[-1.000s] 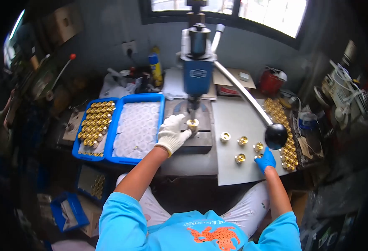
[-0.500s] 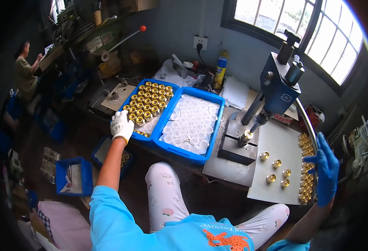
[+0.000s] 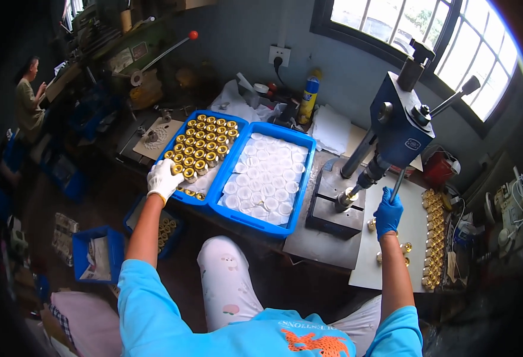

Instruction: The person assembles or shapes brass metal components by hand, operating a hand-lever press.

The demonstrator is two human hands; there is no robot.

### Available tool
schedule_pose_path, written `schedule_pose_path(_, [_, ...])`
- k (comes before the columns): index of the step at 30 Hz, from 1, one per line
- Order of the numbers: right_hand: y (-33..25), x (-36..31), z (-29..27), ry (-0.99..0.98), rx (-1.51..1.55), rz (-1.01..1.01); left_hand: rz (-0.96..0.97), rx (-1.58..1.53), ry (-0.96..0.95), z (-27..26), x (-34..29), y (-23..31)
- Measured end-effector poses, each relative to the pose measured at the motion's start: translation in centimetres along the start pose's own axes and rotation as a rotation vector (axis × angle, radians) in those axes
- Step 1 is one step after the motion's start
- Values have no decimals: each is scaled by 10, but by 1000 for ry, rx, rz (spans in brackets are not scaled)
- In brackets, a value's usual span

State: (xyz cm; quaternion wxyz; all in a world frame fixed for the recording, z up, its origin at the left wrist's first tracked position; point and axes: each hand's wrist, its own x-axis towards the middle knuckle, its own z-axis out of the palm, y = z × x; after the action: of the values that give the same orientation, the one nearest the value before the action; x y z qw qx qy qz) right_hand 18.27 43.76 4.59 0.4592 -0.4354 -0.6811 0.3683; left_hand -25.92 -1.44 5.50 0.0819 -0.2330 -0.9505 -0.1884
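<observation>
My left hand, in a white glove, is at the near-left corner of a blue tray of brass fittings standing in rows. Its fingers close around one brass fitting at the row's end. My right hand, in a blue glove, wraps round the lever of a blue bench press. The press spindle comes down at a brass fitting standing upright in the holder on the press base. Loose brass fittings lie partly hidden behind my right wrist.
A second blue tray holds many white translucent discs. Rows of brass fittings line the right edge of a pale sheet. A spray can stands behind. Blue bins sit lower left; another person is far left.
My right hand has moved left and gone from outstretched fingers to a grip on the press lever. The lever has turned and the spindle sits lower. My left hand has stayed at the tray corner.
</observation>
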Motion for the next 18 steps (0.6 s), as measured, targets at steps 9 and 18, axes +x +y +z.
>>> schedule_pose_path(9, [11, 17, -14, -196, 120, 99, -60, 69, -3, 6, -1, 26])
schedule_pose_path(18, [-11, -4, -31, -544, 372, 290, -120, 38, 205, -13, -21, 15])
